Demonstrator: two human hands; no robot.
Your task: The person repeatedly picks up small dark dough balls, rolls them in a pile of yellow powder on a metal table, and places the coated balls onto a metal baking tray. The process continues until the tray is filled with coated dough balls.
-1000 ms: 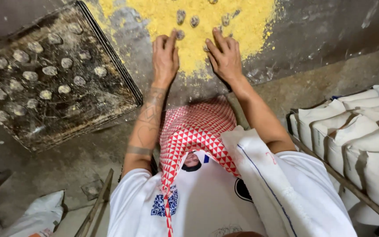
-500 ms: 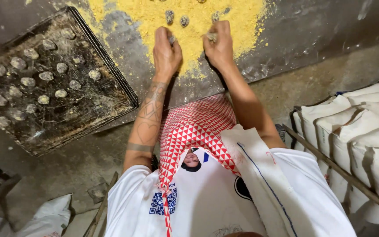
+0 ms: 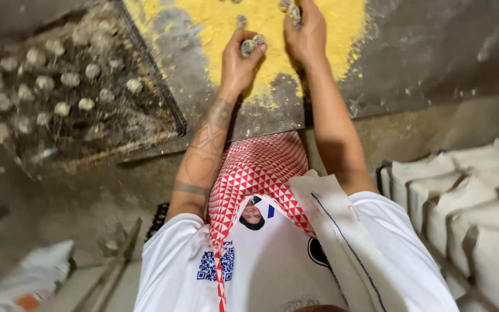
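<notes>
At nine o'clock we see a dark wire tray [image 3: 163,110]; at four o'clock, white sacks [image 3: 469,202]; at six o'clock, a red-white scarf [image 3: 255,167].

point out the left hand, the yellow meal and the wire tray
left hand [image 3: 239,62], head view, on the back of the hand
yellow meal [image 3: 220,23], head view, on a bare patch of the spread
wire tray [image 3: 171,110], head view, on its right rim

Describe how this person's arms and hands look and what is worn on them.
Both arms are bare below short white sleeves. The left forearm carries dark line tattoos and a band tattoo nearer the elbow. The right forearm shows no markings. The left hand and right hand wear no gloves; no rings or watch show.
</notes>
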